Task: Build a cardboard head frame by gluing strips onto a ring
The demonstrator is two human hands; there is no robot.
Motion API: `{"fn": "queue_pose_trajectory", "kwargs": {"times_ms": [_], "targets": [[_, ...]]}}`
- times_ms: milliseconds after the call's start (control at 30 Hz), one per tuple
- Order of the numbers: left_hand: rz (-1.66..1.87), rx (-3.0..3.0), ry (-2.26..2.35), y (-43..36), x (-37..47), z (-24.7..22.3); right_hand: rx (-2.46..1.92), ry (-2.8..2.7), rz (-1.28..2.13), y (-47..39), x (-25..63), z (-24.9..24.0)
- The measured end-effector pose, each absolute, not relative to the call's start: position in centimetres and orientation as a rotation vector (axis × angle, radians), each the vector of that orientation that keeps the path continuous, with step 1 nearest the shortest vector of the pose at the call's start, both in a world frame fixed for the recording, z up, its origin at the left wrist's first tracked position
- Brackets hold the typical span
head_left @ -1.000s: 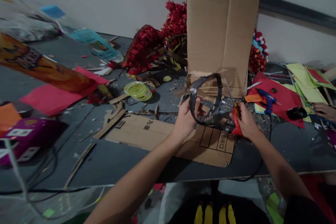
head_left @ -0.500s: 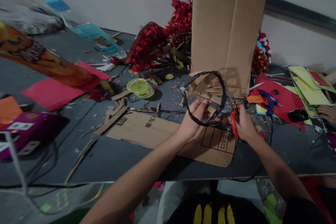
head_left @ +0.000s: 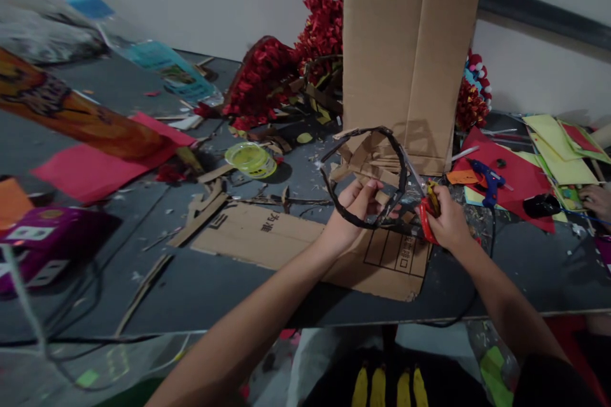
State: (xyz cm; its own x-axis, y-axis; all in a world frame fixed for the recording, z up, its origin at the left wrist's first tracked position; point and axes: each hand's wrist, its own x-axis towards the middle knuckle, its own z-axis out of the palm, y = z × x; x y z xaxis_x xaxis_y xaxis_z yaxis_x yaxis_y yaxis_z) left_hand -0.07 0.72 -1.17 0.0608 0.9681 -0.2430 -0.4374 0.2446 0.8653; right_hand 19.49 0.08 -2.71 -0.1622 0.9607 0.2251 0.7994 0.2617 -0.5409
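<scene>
My left hand (head_left: 347, 219) is closed around the lower side of a black, rough-edged hoop (head_left: 402, 173), holding it above the table. Red-and-yellow-handled scissors (head_left: 426, 220) are in my right hand (head_left: 451, 222), their blades pointing up and left beside the hoop's right side. Whether the blades touch the hoop I cannot tell. Beneath both hands lies a flat cardboard piece (head_left: 281, 238) with printed black characters. Cut cardboard strips (head_left: 377, 165) are heaped just behind the hoop.
A tall cardboard panel (head_left: 382, 44) stands behind my hands. To the right are a blue glue gun (head_left: 491, 183), red paper (head_left: 529, 187) and another person's hand (head_left: 596, 199). A yellow-green tub (head_left: 252, 162), a tilted bottle (head_left: 165, 67) and a purple box (head_left: 42, 241) are leftward.
The view has shifted slightly, so most things sit a little further left. My right hand has moved a little away from the hoop, and the scissors' handles have turned.
</scene>
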Motion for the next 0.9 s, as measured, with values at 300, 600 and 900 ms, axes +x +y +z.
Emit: {"fn": "queue_pose_trajectory", "kwargs": {"times_ms": [300, 600, 900], "targets": [[1.222, 0.689, 0.973, 0.7, -0.1, -1.4, -1.515, -1.911, 0.394, 0.0, 19.6, -2.4], [1.177, 0.694, 0.975, 0.8, -0.2, -1.2, -1.503, -1.888, 0.449, 0.1, 19.6, -2.1], [1.281, 0.689, 1.042, 0.9, -0.4, -2.2, -1.553, -1.953, 0.413, 0.2, 19.6, -2.1]]}}
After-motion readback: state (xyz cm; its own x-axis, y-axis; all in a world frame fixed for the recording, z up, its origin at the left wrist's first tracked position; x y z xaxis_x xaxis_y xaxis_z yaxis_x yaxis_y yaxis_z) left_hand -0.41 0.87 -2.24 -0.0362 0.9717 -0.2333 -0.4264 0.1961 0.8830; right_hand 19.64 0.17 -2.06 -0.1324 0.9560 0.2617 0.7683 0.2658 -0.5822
